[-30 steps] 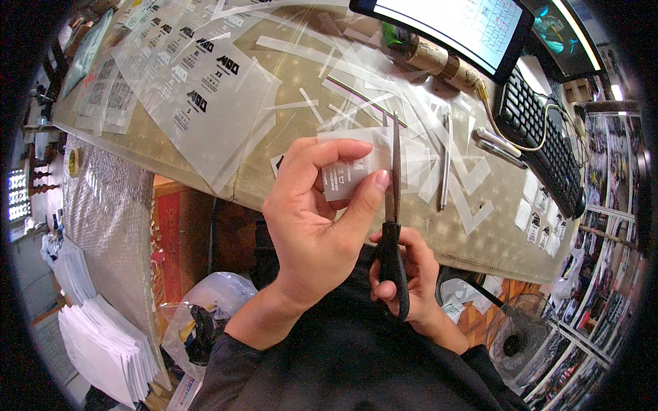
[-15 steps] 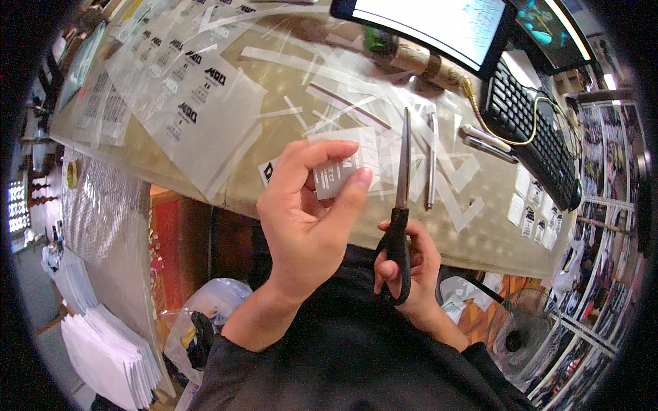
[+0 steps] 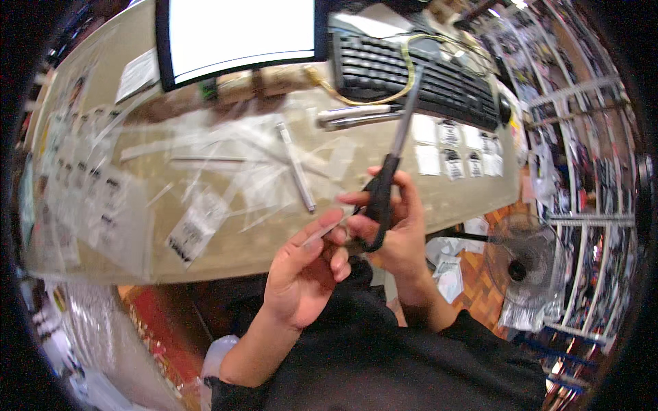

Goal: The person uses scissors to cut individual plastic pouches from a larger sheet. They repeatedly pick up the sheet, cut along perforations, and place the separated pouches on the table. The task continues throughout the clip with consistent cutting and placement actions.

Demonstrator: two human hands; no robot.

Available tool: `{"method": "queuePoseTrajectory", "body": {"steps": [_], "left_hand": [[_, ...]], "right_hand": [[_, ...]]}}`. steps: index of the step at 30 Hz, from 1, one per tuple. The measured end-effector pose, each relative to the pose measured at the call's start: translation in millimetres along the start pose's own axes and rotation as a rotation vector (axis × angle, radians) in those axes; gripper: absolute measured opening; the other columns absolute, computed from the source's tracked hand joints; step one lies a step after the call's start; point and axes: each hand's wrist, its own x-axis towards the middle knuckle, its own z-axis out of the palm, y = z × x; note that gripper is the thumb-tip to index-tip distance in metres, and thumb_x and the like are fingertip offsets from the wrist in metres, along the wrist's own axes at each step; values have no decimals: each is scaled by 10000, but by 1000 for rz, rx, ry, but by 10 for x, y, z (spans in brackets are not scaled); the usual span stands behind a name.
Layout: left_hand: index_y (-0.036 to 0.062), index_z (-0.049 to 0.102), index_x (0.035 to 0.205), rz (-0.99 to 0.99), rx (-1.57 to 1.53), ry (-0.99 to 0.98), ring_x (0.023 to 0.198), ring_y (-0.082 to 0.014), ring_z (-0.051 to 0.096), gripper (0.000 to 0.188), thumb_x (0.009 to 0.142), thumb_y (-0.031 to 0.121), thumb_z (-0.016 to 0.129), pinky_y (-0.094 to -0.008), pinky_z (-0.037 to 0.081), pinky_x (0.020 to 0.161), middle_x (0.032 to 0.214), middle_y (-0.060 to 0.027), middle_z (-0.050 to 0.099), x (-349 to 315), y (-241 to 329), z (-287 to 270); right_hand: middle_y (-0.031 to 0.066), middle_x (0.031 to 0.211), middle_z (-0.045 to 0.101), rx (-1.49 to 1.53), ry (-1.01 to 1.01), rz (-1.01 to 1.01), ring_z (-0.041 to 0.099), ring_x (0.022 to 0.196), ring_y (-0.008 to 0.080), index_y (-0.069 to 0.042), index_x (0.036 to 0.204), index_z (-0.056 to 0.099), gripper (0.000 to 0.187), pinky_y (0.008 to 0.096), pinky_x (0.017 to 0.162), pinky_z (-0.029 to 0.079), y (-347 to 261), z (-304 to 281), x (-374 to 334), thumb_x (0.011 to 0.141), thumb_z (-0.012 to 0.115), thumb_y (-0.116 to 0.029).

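Between the thumb and fingers of my left hand (image 3: 301, 277) is a small printed film label (image 3: 323, 232), seen nearly edge-on. Close beside it, my right hand (image 3: 404, 236) is wrapped round the black handles of a pair of scissors (image 3: 382, 198). The blades look closed and point up and away, over the desk. Fingertips of my right hand reach toward the label's right end; blur hides whether they touch it. Left of my hands lies a larger printed film piece (image 3: 197, 228). A slim silver pen-like tool (image 3: 296, 168) lies just beyond my hands.
Printed translucent sheets (image 3: 103, 219) cover the desk's left side, with loose film strips (image 3: 226, 154) in the middle. Small labels (image 3: 452, 154) sit in rows at right, below pens (image 3: 356, 116) and a keyboard (image 3: 411, 75). A monitor (image 3: 240, 34) stands behind. A fan (image 3: 517, 267) is right.
My view has swung to the right. My hands have come together, and the label has turned from face-on to nearly edge-on. The scissors stay in my right hand.
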Motion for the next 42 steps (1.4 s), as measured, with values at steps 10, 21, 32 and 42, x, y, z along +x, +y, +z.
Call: {"method": "queuePoseTrajectory", "body": {"steps": [10,21,32,42], "left_hand": [[12,324,1355,-95,573,41,716,-187,576,589,855,247,527,-257,453,616,1008,-177,596,-88,8,-36],[-27,530,1146,939,2260,815,1059,-264,517,392,770,54,608,-356,399,933,1158,-150,523,-763,1213,-356],[-7,601,1059,966,2248,717,1131,-346,485,377,700,65,688,-403,371,969,1201,-161,525,-781,1214,-383],[47,455,1220,1121,1299,591,984,-134,561,510,761,-92,627,-249,487,800,1129,-95,536,-637,1284,-405]], "right_hand": [[64,822,615,-254,380,-138,583,683,122,-84,1178,445,543,242,584,464,-260,-1048,148,718,728,-28],[78,859,629,-982,311,-327,599,742,146,-17,1148,488,475,257,658,477,-329,-1672,1212,727,705,-50],[103,945,641,-845,481,-443,603,765,134,-10,1194,464,411,227,670,471,-364,-1969,1086,835,638,-110],[85,736,575,-257,-182,184,584,609,194,-71,1144,446,577,297,517,508,230,15,-339,635,694,38]]}}
